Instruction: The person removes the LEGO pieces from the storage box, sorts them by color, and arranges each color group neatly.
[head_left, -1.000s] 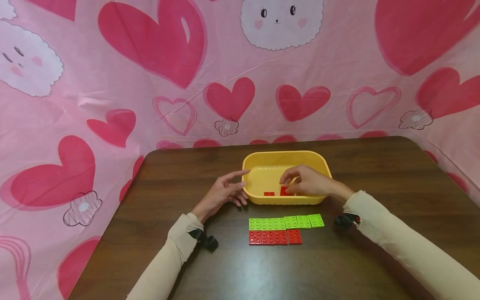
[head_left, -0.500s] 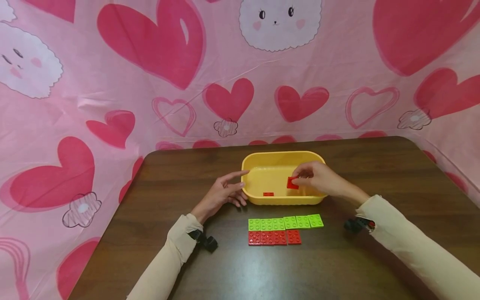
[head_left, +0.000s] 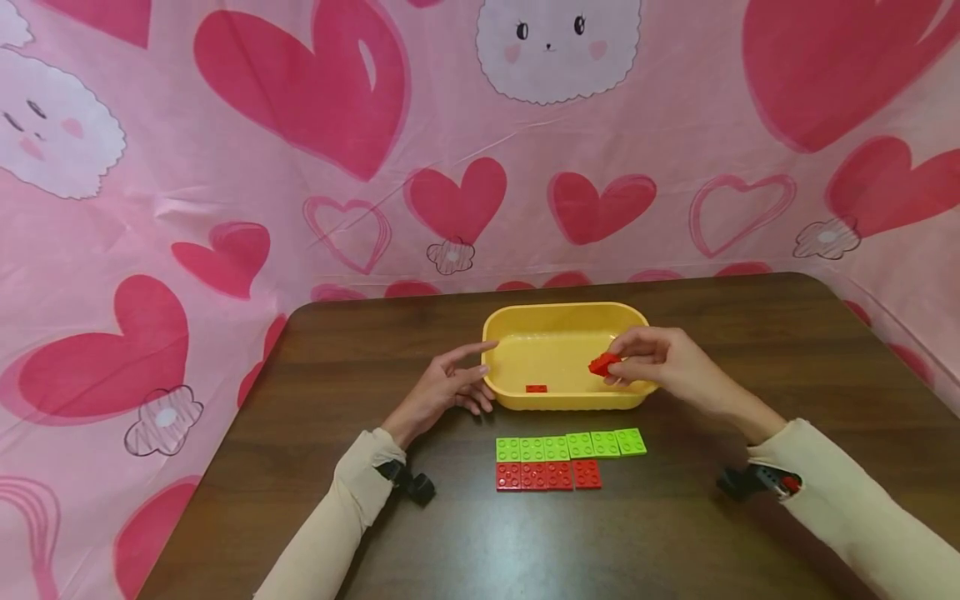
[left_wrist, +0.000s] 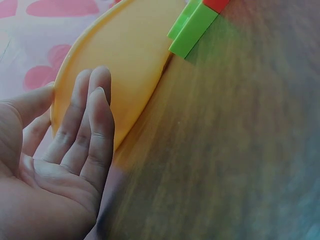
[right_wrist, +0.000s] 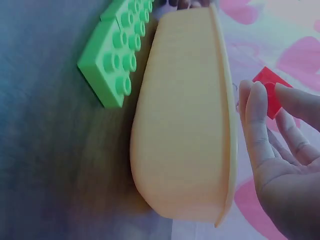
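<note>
My right hand (head_left: pixel 663 362) pinches a red toy brick (head_left: pixel 603 364) between thumb and fingertips, above the right end of a yellow bin (head_left: pixel 570 401). In the right wrist view the same red brick (right_wrist: pixel 271 92) shows beyond the bin's rim. My left hand (head_left: pixel 447 385) is at the bin's left end, its fingers fairly straight and the index finger and thumb at the rim. The left wrist view shows that palm (left_wrist: pixel 60 185) with nothing in it. Another red brick (head_left: pixel 536 389) lies inside the bin by the near wall.
In front of the bin, a row of green bricks (head_left: pixel 543 449) runs across the brown table (head_left: pixel 360 333). A shorter row of red bricks (head_left: pixel 534 476) lies along its near side, the rightmost one slightly apart. A pink heart-patterned cloth (head_left: pixel 450 108) hangs behind the table.
My right hand has lifted the red brick from the bin floor and moved right and up with it, turning it. My left hand has stayed at the rim.
</note>
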